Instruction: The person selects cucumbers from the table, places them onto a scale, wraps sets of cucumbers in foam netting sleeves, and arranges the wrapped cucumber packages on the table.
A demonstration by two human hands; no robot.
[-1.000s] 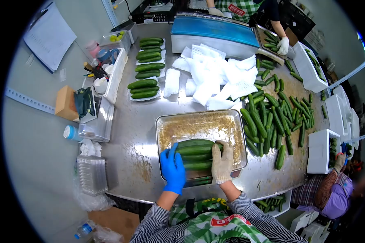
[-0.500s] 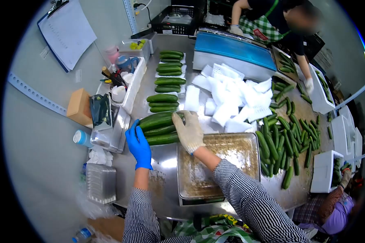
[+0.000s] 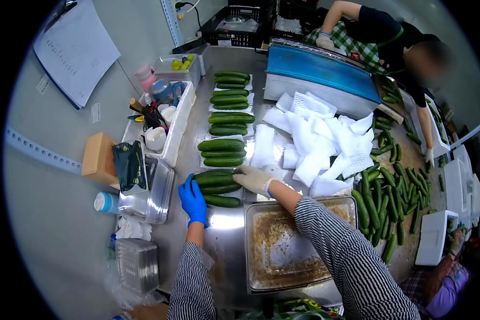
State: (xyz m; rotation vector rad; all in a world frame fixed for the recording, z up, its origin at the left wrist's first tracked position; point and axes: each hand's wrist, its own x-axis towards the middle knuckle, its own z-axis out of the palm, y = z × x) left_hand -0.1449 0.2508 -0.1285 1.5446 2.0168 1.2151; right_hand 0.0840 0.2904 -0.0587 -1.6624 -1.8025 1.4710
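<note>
Three green cucumbers lie side by side on the steel table, between my two hands. My left hand, in a blue glove, wraps round their left ends. At their right ends is my right hand, in a cream knit glove, its fingers curled over them. Just beyond sits a column of cucumber groups on white netting. A shallow metal tray with brown residue lies beneath and beside my right forearm. White foam sleeves are heaped to the right of the column.
A large pile of loose cucumbers covers the right of the table. At the left stand a white bin of tools and clear plastic boxes. Behind a blue-topped machine a person reaches right; another person is at lower right.
The cucumbers have gone from the metal tray to the near end of the column, carried by both my hands. They are now down on the table. The co-worker at the back has leaned further right.
</note>
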